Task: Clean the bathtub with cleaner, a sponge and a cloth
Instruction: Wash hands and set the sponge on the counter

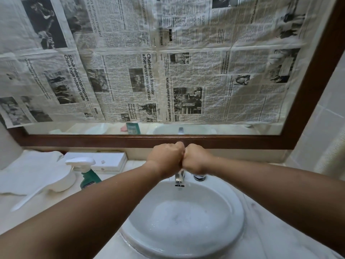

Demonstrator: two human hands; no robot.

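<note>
Newspaper sheets [130, 71] cover a wood-framed mirror [112, 141] above a pale bathroom counter [37, 212]. One round white basin [186, 247], foam in its bowl, sits below one chrome tap [179, 177], which two hands partly hide. The left hand [167, 158] and right hand [196, 159] are curled into fists, knuckles touching; whether they clasp anything cannot be seen. One green spray bottle [87, 172] of cleaner, with a white trigger, stands left of the basin, near one white cloth [31, 171] and one white box [104, 161].

One camera only, worn on the person's head: it looks forward and down, close over the counter [265, 240], across the basin [214, 195] to the papered mirror [214, 129] at the far wall.
</note>
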